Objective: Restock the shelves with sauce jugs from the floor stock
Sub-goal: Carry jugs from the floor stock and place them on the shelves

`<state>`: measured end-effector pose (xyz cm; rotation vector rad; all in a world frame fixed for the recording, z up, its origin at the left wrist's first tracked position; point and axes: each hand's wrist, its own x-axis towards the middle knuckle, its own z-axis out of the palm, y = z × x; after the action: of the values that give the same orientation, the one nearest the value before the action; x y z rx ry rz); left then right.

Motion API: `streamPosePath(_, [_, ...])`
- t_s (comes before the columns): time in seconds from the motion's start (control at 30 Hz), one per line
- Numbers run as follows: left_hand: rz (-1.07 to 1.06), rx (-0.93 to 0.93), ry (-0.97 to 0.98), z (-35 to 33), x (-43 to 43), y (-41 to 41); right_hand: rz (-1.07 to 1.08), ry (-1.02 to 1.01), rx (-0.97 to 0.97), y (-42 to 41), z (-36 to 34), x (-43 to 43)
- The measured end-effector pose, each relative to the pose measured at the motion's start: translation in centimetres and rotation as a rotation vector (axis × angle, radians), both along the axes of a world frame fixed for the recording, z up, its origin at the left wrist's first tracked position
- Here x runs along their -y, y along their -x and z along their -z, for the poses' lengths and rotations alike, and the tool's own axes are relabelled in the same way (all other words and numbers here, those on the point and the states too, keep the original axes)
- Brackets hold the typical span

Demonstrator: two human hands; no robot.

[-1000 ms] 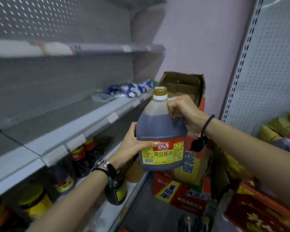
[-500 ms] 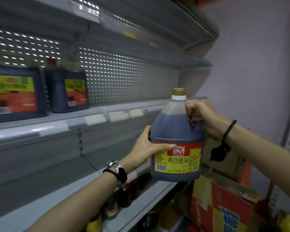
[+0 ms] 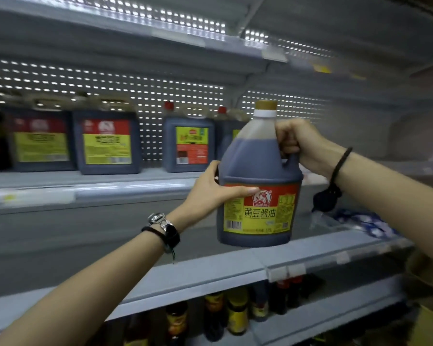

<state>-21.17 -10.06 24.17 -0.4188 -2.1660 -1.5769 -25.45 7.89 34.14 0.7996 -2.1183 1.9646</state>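
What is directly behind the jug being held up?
Behind the held jug, a red-capped jug stands on the upper shelf, mostly covered; only its cap, left edge and a sliver of yellow label show. Anything further right behind it is hidden.

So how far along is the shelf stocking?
Four dark jugs already stand on the upper shelf. One jug is in hand, off the shelf: right hand on its handle, left hand steadying its side. It still needs setting down; remaining floor stock is out of view.
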Motion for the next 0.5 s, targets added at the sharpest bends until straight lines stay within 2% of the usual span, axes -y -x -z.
streamPosePath(0.23, [-0.257,-0.03,0.048,-2.1,9.4,-4.6,-0.233,0.045,-0.028,-1.6,-1.4,10.3])
streamPosePath(0.5, [-0.413,-0.073,0.075,-6.3,16.0,-5.5,-0.385,0.099,-0.096,-0.4,-5.3,18.2])
